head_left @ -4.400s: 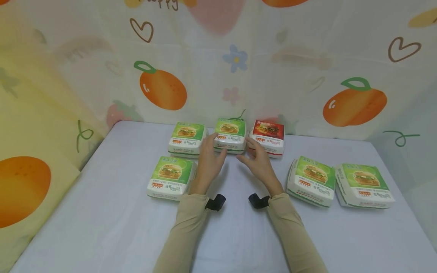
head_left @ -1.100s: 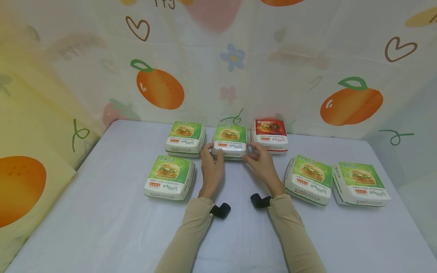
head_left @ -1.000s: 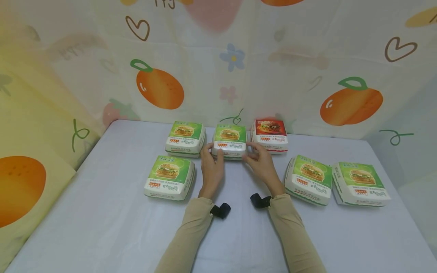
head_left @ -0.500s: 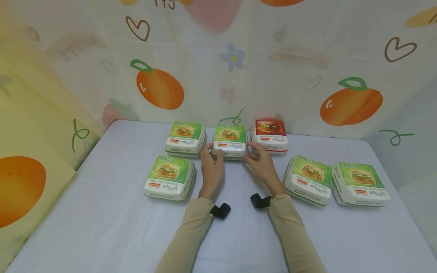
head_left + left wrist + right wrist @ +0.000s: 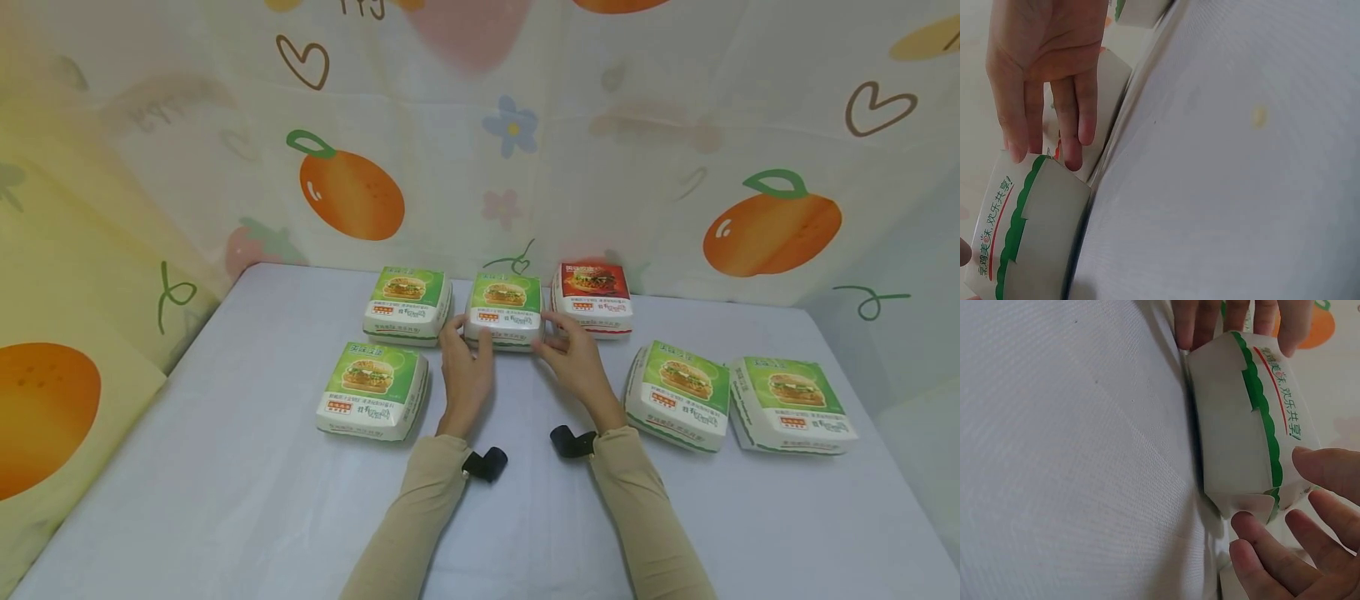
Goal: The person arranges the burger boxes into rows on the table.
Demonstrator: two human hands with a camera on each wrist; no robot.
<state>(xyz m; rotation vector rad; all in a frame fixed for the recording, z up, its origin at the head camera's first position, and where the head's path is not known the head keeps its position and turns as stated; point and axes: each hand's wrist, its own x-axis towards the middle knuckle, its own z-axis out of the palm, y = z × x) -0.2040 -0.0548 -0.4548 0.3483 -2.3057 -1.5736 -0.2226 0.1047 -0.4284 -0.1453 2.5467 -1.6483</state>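
Observation:
A green-topped burger box (image 5: 504,308) sits in the middle of the back row, resting flat on the white table. My left hand (image 5: 467,375) holds its near left corner, thumb on the front face and the other fingers along the side, as the left wrist view shows. At the near right corner, my right hand (image 5: 576,367) has its thumb on the front face and loosely bent fingers by the side. To the left stands another green burger box (image 5: 407,304); to the right, a red burger box (image 5: 594,300). A narrow gap separates the middle box from each.
Nearer on the left lies a green burger box (image 5: 371,390). Two more stand on the right, one turned at an angle (image 5: 678,396) and one squarer (image 5: 795,404), their sides almost touching. A printed curtain (image 5: 510,208) hangs just behind the back row.
Since the earliest frame, the middle box has come slightly nearer and both hands have closed in on its corners. The red box stands farther right, straighter. The last second shows no visible movement.

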